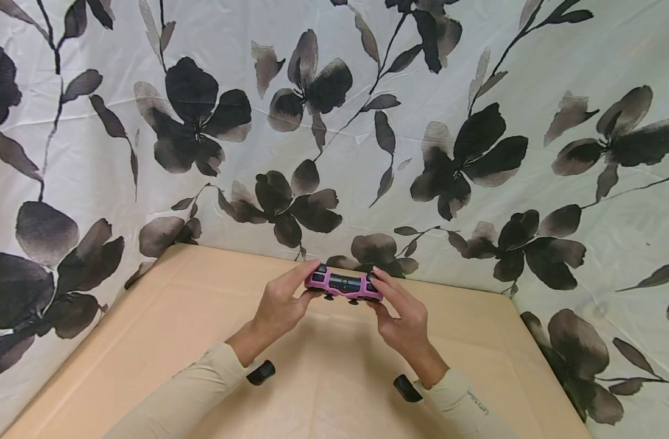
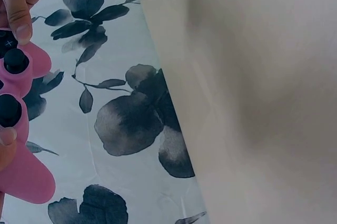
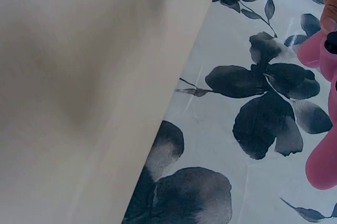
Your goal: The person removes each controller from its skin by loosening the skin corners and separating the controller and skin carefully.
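A pink game controller (image 1: 343, 285) with black buttons and sticks is held up above the far part of a beige table (image 1: 203, 317). My left hand (image 1: 284, 300) grips its left end, index finger laid along the top. My right hand (image 1: 403, 314) grips the right end, fingers curled round it. In the left wrist view the pink controller (image 2: 23, 129) shows at the left edge with its black thumbsticks, a thumb tip resting by one. The right wrist view catches only a pink handle of the controller (image 3: 322, 161) at the right edge.
A white cloth printed with black flowers (image 1: 334, 134) hangs behind and around the table. Cream sleeves cover both forearms, each with a black wrist-camera mount (image 1: 260, 372). The table's bare beige top (image 1: 323, 390) lies below the hands.
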Tool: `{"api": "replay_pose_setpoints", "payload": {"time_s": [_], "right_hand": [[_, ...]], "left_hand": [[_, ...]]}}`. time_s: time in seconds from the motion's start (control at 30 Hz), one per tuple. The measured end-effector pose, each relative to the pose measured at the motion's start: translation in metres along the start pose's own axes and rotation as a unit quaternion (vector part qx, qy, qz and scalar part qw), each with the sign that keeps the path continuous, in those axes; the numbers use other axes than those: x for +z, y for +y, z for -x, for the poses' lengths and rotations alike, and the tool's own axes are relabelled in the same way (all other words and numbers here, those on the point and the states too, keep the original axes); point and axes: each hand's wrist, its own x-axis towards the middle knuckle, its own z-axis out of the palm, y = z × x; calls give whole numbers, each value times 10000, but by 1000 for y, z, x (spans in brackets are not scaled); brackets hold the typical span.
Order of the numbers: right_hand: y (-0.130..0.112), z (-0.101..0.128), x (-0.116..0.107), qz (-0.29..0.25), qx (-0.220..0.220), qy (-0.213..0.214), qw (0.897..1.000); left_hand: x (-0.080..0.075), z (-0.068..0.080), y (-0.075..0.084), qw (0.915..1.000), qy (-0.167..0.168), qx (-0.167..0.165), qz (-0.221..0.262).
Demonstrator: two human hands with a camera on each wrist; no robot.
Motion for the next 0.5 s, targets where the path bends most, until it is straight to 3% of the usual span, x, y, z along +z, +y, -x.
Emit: {"api": "replay_pose_setpoints", "payload": {"time_s": [0.5], "right_hand": [[-3,-3,-3,-183,354,-557,9977]], "left_hand": [[0,-2,0,9997,72,72,-222]]}}
